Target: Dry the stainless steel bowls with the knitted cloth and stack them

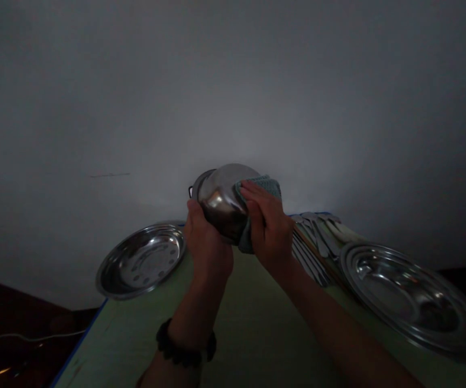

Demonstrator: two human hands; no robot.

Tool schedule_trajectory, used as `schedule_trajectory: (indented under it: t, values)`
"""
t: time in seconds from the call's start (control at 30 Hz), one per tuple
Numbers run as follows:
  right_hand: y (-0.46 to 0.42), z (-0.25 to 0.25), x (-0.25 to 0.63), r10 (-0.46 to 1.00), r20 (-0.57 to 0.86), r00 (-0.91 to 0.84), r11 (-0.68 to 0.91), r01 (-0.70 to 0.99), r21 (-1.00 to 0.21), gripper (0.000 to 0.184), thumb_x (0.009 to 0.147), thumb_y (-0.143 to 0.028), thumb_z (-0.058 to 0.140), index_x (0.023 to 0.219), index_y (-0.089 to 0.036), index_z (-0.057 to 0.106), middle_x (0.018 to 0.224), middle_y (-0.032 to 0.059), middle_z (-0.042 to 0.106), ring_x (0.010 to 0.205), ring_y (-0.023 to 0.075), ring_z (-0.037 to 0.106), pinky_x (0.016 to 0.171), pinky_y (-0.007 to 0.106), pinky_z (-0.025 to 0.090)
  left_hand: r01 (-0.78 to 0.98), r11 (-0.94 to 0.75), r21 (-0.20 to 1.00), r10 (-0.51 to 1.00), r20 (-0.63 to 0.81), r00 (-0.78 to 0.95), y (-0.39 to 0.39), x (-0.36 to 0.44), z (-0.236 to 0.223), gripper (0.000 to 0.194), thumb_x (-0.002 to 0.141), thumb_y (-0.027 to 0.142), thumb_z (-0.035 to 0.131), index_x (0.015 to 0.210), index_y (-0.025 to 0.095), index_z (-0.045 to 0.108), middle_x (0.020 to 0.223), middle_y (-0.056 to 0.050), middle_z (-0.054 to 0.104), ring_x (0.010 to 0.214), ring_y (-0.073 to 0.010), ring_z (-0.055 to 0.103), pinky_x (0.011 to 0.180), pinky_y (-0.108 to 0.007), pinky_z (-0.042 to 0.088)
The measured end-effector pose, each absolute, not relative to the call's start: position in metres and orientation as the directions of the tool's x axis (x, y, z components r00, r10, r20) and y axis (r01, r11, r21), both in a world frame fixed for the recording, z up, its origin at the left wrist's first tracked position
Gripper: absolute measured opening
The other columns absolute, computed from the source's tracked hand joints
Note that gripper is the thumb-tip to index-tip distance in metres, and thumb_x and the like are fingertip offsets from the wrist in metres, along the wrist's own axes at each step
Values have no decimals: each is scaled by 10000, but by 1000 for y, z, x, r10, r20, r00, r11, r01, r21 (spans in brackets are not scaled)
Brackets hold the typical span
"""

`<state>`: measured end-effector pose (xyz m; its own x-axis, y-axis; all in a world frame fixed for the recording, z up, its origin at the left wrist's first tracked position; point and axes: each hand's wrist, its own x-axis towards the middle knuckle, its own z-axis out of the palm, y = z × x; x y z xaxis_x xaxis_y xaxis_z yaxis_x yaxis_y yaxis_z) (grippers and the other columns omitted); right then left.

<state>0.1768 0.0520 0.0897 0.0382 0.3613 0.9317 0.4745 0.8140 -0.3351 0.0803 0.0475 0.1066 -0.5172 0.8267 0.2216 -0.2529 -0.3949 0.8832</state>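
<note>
A shiny metal pot (221,202) is tilted above the table, its flat base facing up and away. A small wire-like handle shows at its left rim. My left hand (206,237) grips the pot by its lower left side, with a dark beaded bracelet (180,347) on the wrist. Closed over a grey-green cloth (272,186), my right hand (271,223) presses it against the pot's right side. Part of the cloth hangs below the fingers. The pot's inside is hidden.
On the green table (241,323), a steel basin with holes or spots (147,258) lies at left. Stacked steel basins (410,296) lie at right. Spoons (317,237) and several chopsticks (307,261) lie between them and my right hand. A pale wall (233,97) stands behind.
</note>
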Motion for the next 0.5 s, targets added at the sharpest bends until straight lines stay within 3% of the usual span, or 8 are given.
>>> schedule_trajectory:
  t: [0.13, 0.23, 0.33, 0.4, 0.5]
  values:
    - [63, 91, 190, 387, 922, 33, 802, 481, -354, 367, 933, -307, 434, 1270, -212, 546, 1318, 90, 584, 1271, 206, 491, 1071, 465, 385, -484, -335, 808, 872, 72, -484, 49, 78, 118, 357, 960, 385, 330, 1077, 199, 611, 1214, -71, 657, 1133, -182, 608, 887, -285, 538]
    - [68, 91, 198, 494, 853, 169, 743, 427, -515, 430, 926, -372, 445, 1309, -190, 520, 1367, 102, 542, 1274, 224, 487, 1064, 463, 388, -601, -302, 740, 892, -3, -453, 49, 72, 128, 375, 977, 288, 292, 1032, 157, 639, 1168, -85, 679, 1110, -161, 620, 911, -267, 523]
    - [66, 89, 195, 612, 752, 246, 657, 371, -656, 390, 961, -349, 370, 1281, -224, 555, 1283, 62, 616, 1185, 204, 569, 990, 404, 471, -554, -300, 777, 879, -1, -478, 48, 67, 131, 399, 973, 227, 270, 979, 177, 666, 1039, -70, 724, 1058, -139, 644, 912, -256, 518]
    - [62, 87, 187, 578, 779, 245, 671, 401, -624, 386, 967, -323, 358, 1298, -243, 542, 1299, 50, 605, 1209, 197, 554, 995, 390, 473, -494, -344, 799, 870, 73, -487, 47, 69, 130, 423, 978, 258, 244, 990, 207, 664, 1036, -60, 725, 1074, -145, 636, 916, -277, 517]
    - [53, 87, 176, 408, 905, 117, 772, 484, -411, 392, 962, -260, 384, 1332, -222, 507, 1366, 61, 548, 1327, 188, 428, 1091, 416, 383, -424, -442, 790, 858, 234, -458, 41, 77, 124, 480, 982, 382, 175, 1083, 222, 615, 1160, -68, 678, 1144, -175, 596, 942, -329, 502]
